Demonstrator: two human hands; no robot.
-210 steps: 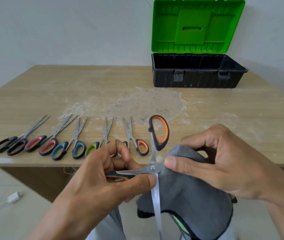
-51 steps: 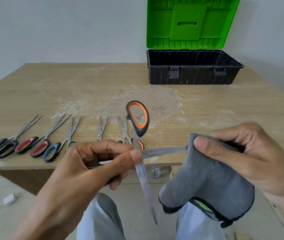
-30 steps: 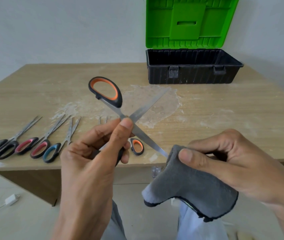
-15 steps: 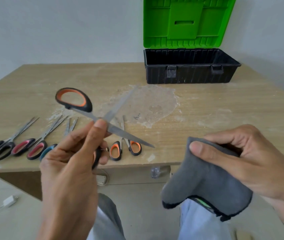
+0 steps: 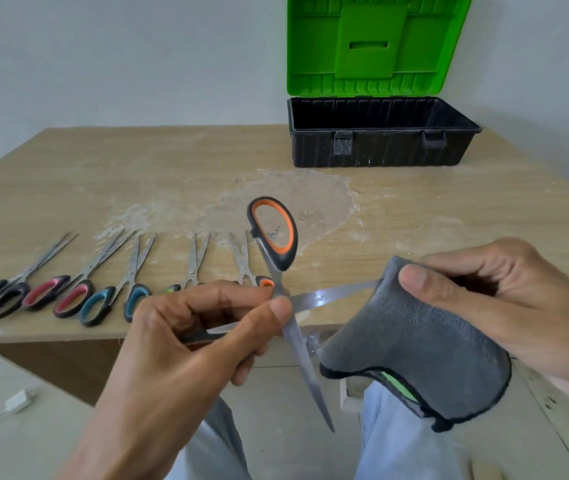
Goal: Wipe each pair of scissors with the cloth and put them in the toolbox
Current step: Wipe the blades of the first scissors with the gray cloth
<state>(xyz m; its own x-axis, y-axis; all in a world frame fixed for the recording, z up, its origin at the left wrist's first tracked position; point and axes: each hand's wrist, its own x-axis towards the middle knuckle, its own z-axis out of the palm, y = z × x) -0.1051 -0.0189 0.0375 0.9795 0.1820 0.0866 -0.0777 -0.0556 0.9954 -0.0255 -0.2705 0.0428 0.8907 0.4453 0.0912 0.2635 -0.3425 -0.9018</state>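
Count: scissors, six pairs; cloth, one; toolbox, one; hands, two.

Reference: the toolbox [image 5: 376,147], a black tub with its green lid [image 5: 373,46] stood open and upright, is set at the far side of the table [image 5: 449,220].

Five pairs are laid in a row well apart from the toolbox, to its left and nearer the person:
- black-handled pair [image 5: 2,299]
- pink-handled pair [image 5: 68,296]
- blue-handled pair [image 5: 116,296]
- green-handled pair [image 5: 191,268]
- small orange-handled pair [image 5: 241,261]

All five are closed, with handles toward the person and tips directed away, toward the toolbox's side of the table. The long axes of the black and pink pairs are leaned rightward. The last two pairs' handles are partly hidden by the left hand [image 5: 186,344].

The sixth, the large orange-handled pair [image 5: 282,262], is held in the air in front of the toolbox, nearer the person, about over the table's near edge. It is opened into a cross.
- On one long axis the handle loop is raised toward the toolbox and the blade tip is pointed down, toward the person.
- The other blade is run crosswise to the right, roughly parallel to the toolbox's front wall, and its end is met by the cloth [image 5: 411,344].

The left hand is wrapped round the lower handle, with the thumb pressed at the pivot. The right hand [image 5: 494,306] is clenched on the grey cloth, with the thumb laid on a fold at the blade's end. The rest of the cloth is hung below the hand.
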